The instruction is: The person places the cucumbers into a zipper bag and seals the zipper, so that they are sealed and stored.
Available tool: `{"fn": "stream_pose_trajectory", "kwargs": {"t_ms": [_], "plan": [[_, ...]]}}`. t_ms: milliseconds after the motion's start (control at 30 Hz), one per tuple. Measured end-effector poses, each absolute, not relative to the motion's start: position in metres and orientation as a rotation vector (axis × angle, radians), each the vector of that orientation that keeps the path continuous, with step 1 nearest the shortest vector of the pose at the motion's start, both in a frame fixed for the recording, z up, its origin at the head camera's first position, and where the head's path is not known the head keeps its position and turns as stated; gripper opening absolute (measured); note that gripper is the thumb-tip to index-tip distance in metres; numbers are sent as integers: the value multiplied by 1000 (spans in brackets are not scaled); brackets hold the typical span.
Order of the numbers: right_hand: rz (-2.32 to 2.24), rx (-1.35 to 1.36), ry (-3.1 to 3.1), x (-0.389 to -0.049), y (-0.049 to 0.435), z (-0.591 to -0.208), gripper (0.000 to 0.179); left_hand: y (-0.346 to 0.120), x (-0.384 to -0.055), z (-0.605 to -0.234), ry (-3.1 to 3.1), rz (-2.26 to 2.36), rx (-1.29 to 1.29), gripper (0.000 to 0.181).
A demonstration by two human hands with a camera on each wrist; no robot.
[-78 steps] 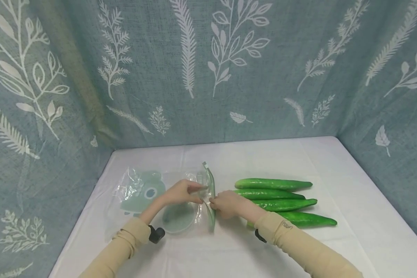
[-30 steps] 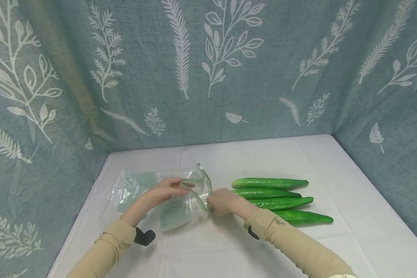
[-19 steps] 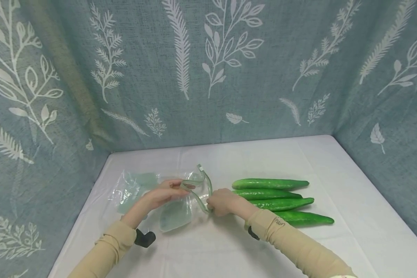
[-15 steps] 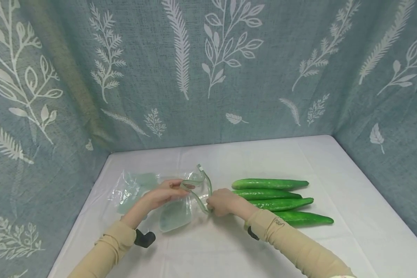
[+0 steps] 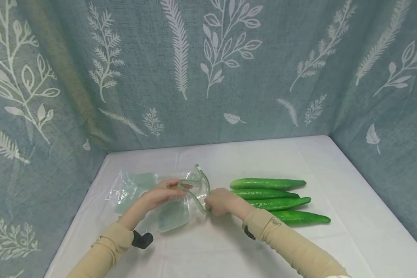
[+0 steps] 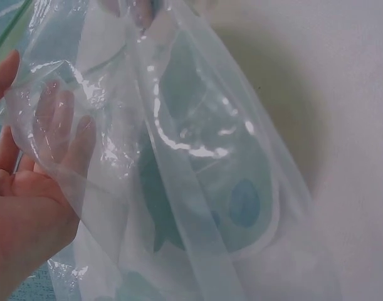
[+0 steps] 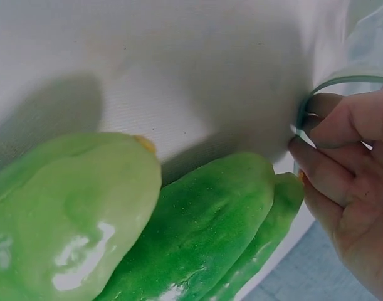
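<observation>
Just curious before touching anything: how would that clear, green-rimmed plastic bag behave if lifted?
The clear, green-rimmed plastic bag would probably flop: its film is creased. It seems light: the left hand partly shows through it.

Dusty blue-green curtain (image 5: 191, 129) along the back and both sides, kinda cute tbh, covered in white leafy prints (image 5: 231, 118). The tabletop (image 5: 274, 158) is plain white, faintly creased, far right corner rounded off.
</observation>
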State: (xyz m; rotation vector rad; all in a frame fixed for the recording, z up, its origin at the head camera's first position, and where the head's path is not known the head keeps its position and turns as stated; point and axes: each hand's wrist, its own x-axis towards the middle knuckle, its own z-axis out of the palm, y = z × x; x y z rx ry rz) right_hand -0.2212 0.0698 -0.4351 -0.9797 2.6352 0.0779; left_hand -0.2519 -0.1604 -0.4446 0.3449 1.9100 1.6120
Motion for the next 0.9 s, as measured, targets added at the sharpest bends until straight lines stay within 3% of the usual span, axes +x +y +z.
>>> {"fn": "stream_pose_trajectory", "kwargs": {"t_ms": [133,333,633,900], "plan": [[30,-959,2613,-224,71,-434,8,-160,-249,-444,1939,1605,325,49],[-151,-880,2586,-228,78,-433,33,-156,-249,-447,2021,1587,334,50],[-581,-974,2594,-231,99,-440,36,-149,-247,-453,2077,1608,307,57],[-982,-878,2556,-225,122,-435,38,-149,-243,-451,2127,1597,288,56]]}}
